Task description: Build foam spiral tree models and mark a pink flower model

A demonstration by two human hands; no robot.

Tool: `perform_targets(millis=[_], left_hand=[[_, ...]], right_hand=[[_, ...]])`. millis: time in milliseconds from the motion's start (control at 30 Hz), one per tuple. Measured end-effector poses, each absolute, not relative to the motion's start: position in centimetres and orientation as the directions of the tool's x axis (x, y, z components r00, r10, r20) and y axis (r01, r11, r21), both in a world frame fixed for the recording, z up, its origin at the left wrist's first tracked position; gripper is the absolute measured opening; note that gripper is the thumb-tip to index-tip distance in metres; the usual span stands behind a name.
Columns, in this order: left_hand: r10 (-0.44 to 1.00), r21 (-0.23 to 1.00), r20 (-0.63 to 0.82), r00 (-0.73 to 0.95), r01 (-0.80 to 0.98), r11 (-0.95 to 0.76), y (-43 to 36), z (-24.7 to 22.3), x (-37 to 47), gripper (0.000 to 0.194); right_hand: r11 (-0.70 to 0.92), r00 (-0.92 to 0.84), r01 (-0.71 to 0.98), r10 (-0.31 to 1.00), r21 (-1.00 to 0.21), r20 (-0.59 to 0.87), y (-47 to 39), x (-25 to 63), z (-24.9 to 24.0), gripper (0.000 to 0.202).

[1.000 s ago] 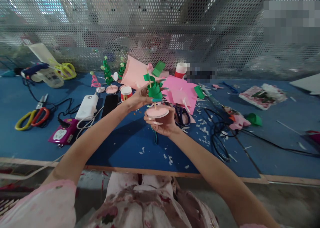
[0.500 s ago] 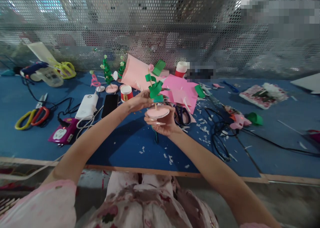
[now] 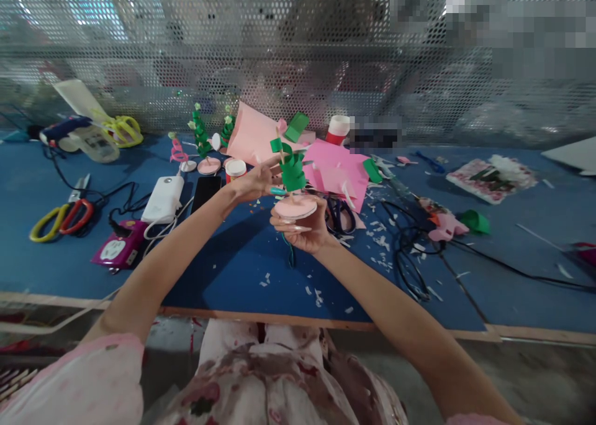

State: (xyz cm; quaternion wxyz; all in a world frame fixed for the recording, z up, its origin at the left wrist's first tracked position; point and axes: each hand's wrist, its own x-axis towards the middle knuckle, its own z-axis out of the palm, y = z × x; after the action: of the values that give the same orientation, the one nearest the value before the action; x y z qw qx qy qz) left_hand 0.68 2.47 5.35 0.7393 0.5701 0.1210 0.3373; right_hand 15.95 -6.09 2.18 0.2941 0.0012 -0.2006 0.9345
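A small paper tree stands on a round pink base (image 3: 295, 207), with green paper strips (image 3: 292, 170) curled around its thin stick. My right hand (image 3: 307, 229) is closed on the base from below and from the right. My left hand (image 3: 256, 179) is beside the green strips on their left, its fingers partly behind them; whether it grips a strip is hidden. Behind the tree lie pink paper sheets (image 3: 338, 170). A similar finished-looking green tree (image 3: 200, 133) stands on a pink disc further left.
At the left are scissors (image 3: 77, 217), a purple socket box (image 3: 118, 248), a white power bank (image 3: 162, 199) and a phone (image 3: 205, 192). Dark scissors (image 3: 342, 217) and black cables (image 3: 405, 257) lie right of my hands. A perforated metal screen (image 3: 298, 58) rises behind the table.
My left hand has shifted slightly left and its fingers have spread more. The green strips have turned and now look more bunched around the stick. My right hand keeps its hold on the base.
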Motion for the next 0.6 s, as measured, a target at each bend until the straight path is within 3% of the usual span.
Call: perform_targets(millis=[133,267,433,600], left_hand=[[0.689,0.927,0.219,0.691,-0.367,0.073,3.9,5.9,-1.1,0.078],[0.825,0.921,0.173,0.537,-0.386,0.059,4.7,6.4,-2.4,0.049],[0.940,0.903,0.087,0.329,-0.424,0.065,5.1,7.0,-2.6,0.024],[0.947,0.945,0.186,0.260,-0.313,-0.100,3.9,8.1,-1.7,0.013]], right_hand=[[-0.743,-0.817,-0.563,0.565,-0.362,0.111,-6.0,16.2,2.2,0.049],[-0.689,-0.762,-0.619,0.643,-0.377,0.076,-5.7,16.8,2.3,0.052],[-0.467,-0.555,-0.693,0.832,-0.549,-0.008,-4.8,17.5,2.1,0.048],[-0.282,-0.335,-0.712,0.941,-0.644,-0.042,-4.2,17.4,1.5,0.038]])
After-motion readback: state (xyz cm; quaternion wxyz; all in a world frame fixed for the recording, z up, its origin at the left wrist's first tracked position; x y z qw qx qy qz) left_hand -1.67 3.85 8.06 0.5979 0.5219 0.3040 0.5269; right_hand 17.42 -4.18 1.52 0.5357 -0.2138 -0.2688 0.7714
